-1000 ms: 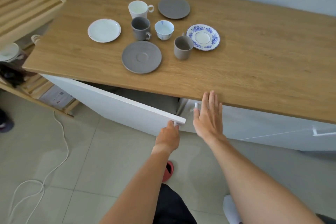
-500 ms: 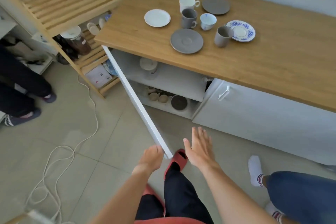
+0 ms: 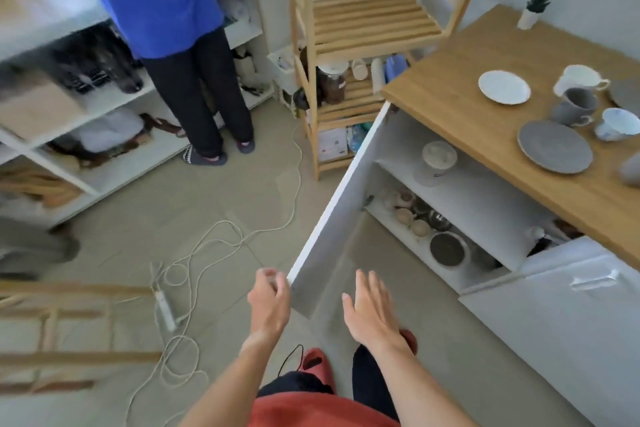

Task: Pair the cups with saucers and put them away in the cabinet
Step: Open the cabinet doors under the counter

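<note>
Cabinet open; door edge toward hands.

The wood-grain countertop looks matt, as do the smooth white cabinet door and round grey ceramic saucer.

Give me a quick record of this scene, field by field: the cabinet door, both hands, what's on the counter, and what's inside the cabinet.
cabinet door: swung wide open
left hand: at the door's outer edge, fingers curled, blurred, grip unclear
right hand: open, flat, holding nothing
counter: white saucer, grey saucer, white cup, grey cup, blue-patterned cup, none paired yet
cabinet upper shelf: one white lidded pot
cabinet lower shelf: small bowls and cups, a dark bowl
</note>
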Demonstrator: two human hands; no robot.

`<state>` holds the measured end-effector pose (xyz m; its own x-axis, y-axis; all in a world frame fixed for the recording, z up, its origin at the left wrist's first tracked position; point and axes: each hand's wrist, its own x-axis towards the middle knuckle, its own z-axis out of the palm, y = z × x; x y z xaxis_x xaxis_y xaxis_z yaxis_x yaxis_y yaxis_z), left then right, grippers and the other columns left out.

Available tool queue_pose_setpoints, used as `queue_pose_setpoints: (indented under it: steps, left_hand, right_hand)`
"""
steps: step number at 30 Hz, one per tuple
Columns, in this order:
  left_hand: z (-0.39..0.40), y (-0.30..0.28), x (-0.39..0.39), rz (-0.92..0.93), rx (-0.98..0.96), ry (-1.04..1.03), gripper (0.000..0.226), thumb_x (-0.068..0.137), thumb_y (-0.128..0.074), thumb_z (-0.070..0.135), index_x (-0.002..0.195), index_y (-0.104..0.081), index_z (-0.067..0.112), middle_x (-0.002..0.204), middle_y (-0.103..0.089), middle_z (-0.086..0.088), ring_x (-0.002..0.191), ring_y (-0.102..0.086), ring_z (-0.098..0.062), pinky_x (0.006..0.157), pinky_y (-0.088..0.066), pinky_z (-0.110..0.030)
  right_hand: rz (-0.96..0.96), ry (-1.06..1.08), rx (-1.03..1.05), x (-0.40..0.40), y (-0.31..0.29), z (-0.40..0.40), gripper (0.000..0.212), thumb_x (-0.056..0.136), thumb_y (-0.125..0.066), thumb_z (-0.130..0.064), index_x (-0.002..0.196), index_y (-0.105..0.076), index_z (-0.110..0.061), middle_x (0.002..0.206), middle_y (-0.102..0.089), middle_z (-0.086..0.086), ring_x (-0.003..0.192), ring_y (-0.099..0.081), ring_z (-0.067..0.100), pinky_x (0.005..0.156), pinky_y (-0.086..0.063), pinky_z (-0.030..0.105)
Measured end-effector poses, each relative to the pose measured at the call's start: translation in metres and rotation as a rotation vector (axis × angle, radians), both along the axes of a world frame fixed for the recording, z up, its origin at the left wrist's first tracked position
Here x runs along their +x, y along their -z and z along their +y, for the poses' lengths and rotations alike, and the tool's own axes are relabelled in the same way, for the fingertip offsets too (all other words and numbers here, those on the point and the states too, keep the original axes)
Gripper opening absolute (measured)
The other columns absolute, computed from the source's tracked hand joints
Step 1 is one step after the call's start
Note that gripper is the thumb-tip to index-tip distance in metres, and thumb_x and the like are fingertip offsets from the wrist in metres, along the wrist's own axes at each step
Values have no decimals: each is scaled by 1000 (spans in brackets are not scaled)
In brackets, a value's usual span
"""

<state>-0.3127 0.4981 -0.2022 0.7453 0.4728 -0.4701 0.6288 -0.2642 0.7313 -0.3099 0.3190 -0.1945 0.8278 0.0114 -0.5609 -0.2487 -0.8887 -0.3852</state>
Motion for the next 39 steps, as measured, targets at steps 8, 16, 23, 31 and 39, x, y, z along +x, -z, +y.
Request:
queue_pose_setpoints:
  steps: [8, 16, 23, 31, 39]
  left_hand:
    - [84, -5, 44, -9, 207, 56, 32, 100, -41, 10, 126, -61, 9, 120, -64, -15, 116, -56, -32, 88, -36, -26]
    - [107, -18, 78, 140, 530, 272, 19, 79, -42, 1, 76, -60, 8, 91, -67, -16, 91, -59, -41, 78, -49, -38]
    - [33, -3, 109, -176, 745, 575, 40, 82, -56, 5, 122, -58, 7, 126, -59, -11, 120, -52, -34, 99, -43, -44]
    - [-87, -9, 196, -274, 698, 829, 51, 95, -49, 19, 144, -39, 8, 156, -30, -17, 144, -27, -33, 117, -22, -43]
    - [-114, 14, 308, -293, 876, 689, 69, 95, -47, 30, 151, -17, 4, 160, -12, -20, 148, -11, -36, 121, -11, -48]
  right_hand:
    - [-75, -82, 31, 52, -12, 58, 63, 105, -34, -38, 159, -11, -14, 166, -7, 14, 152, -9, 30, 123, -13, 41]
    - [-111, -50, -33, 80, -14, 36, 63, 105, -33, -38, 159, -11, -12, 165, -8, 16, 152, -10, 30, 124, -10, 40]
    - [-142, 98, -77, 103, -20, -27, 64, 105, -33, -38, 159, -10, -12, 165, -8, 17, 153, -11, 29, 123, -11, 40]
    - [-203, 244, -198, 149, -19, -135, 63, 104, -39, -37, 156, -18, -9, 162, -19, 19, 149, -21, 32, 122, -19, 43]
    - [-111, 256, -218, 220, 50, -198, 65, 103, -40, -37, 156, -15, -7, 162, -15, 22, 148, -21, 35, 121, -21, 45]
